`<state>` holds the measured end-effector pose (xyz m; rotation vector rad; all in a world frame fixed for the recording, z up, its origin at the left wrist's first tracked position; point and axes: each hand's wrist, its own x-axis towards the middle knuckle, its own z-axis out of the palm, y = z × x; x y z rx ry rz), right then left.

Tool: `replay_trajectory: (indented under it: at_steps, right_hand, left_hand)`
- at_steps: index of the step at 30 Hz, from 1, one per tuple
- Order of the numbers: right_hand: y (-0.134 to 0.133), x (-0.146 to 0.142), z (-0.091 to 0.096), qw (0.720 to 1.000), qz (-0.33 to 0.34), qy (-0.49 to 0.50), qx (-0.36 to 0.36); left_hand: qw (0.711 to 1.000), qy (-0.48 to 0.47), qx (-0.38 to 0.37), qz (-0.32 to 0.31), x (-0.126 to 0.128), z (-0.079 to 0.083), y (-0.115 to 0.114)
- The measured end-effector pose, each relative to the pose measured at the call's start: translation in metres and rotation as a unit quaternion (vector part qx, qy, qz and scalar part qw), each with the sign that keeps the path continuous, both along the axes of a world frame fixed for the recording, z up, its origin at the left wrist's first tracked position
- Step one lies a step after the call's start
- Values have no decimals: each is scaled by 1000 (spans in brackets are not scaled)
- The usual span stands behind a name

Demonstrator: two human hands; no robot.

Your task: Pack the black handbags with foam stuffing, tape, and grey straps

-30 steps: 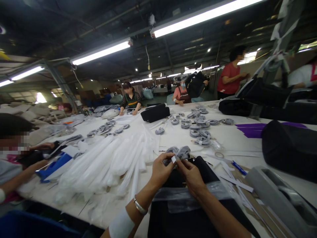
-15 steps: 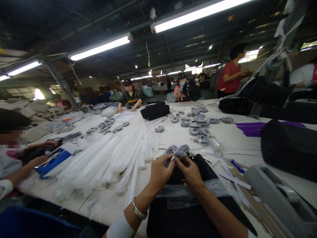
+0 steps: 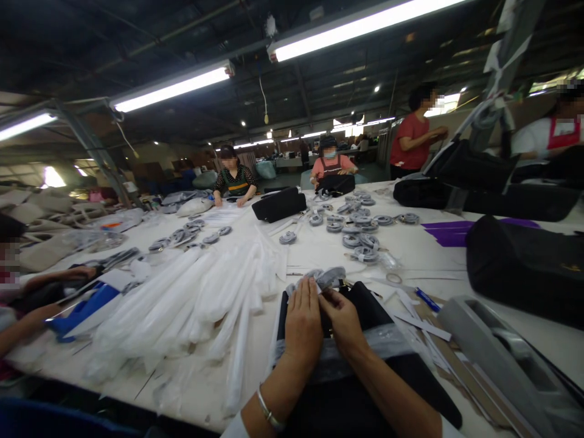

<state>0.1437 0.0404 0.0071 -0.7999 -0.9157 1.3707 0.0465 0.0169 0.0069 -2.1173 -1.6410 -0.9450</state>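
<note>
A black bag [image 3: 365, 389] lies on the white table [image 3: 314, 249] right in front of me, a clear plastic band [image 3: 387, 340] across it. My left hand [image 3: 303, 325] lies flat on the bag's top, fingers stretched out together. My right hand [image 3: 343, 321] sits beside it with fingers curled at a grey coiled strap bundle [image 3: 329, 277] at the bag's far edge.
Long white plastic sleeves [image 3: 201, 298] are piled to my left. Several grey strap coils [image 3: 358, 231] dot the table's middle. Black bags [image 3: 524, 267] and a grey tape dispenser [image 3: 497, 353] sit right. A co-worker's arms [image 3: 31, 304] reach in at left; other people work at the far side.
My left hand has dropped from pinching the grey strap bundle and now lies flat on the bag. The bundle rests lower, at the bag's far edge. The view has shifted slightly right.
</note>
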Motion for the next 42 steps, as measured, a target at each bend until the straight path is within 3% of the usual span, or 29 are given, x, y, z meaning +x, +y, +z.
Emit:
replay_trajectory:
  at_steps: [4,8,11,14,17,19,21,24,27,29,31,34,36,38,42]
  right_hand:
    - [-3,2,1,999,20,23,9]
    - [-5,8,4,998,33,47,-3]
    - [-8,11,8,997,46,60,-3]
    - [-11,11,11,997,54,56,11]
    - [-13,16,14,998,49,-22,30]
    - [-15,33,19,986,33,-146,76]
    - [-23,66,26,941,-27,-303,148]
    - [-46,148,31,812,-196,-508,210]
    - [-79,244,25,677,-351,-634,128]
    - [-98,294,16,637,-384,-667,34]
    - [-112,323,8,671,-338,-658,-54]
    - [-120,329,5,791,-271,-525,-162]
    - [-121,321,11,856,-267,-402,-187]
    - [-123,314,20,883,-284,-329,-176]
    - [-141,309,45,882,-317,-322,-136]
  left_hand:
    - [1000,-5,-19,-20,0,7,-1]
    - [990,-77,-72,-99,-14,31,-2]
    - [962,-176,-137,-158,-31,49,4]
    - [933,-230,-210,-179,-44,58,13]
    - [925,-250,-234,-166,-45,54,19]
    - [918,-277,-240,-152,-41,50,18]
    - [911,-304,-244,-135,-38,46,15]
    - [907,-329,-236,-119,-35,44,12]
    - [903,-338,-239,-116,-35,43,13]
    - [898,-345,-247,-117,-34,42,15]
    - [894,-352,-251,-119,-33,41,17]
    - [892,-355,-250,-122,-31,38,20]
    - [892,-355,-251,-123,-31,37,20]
    - [890,-357,-252,-126,-32,36,19]
    - [887,-367,-251,-129,-34,37,17]
